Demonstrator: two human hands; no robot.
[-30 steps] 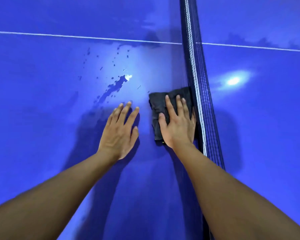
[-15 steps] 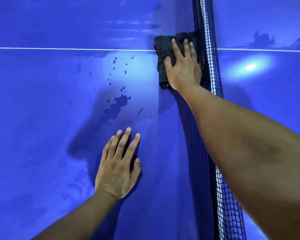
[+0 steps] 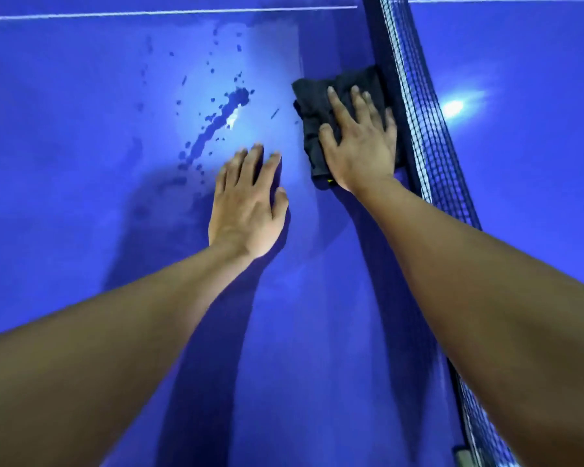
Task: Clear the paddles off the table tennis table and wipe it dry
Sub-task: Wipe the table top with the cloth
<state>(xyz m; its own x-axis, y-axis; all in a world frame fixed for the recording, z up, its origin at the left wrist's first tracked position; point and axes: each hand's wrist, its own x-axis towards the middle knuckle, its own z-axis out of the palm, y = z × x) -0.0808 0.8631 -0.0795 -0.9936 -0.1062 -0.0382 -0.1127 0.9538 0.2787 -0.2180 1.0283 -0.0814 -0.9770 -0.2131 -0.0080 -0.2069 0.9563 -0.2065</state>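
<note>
Now mid-wipe: pressing cloth (image 3: 312, 99) just beside net (image 3: 418, 112) with right hand (image 3: 361, 146), fingers (image 3: 338, 107) straight; bracing left hand (image 3: 246, 210) flat, released. Next, likely: sweeping away from net over droplets (image 3: 223, 116).

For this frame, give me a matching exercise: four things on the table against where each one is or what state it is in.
Things:
1. left hand
2. right hand
3. cloth
4. water drops

Places or states:
A. pinned under a palm, right beside the net
B. lying flat on the bare table
C. not yet wiped, left of the cloth
D. pressing down on the cloth

Pairs: 1-B; 2-D; 3-A; 4-C
</note>
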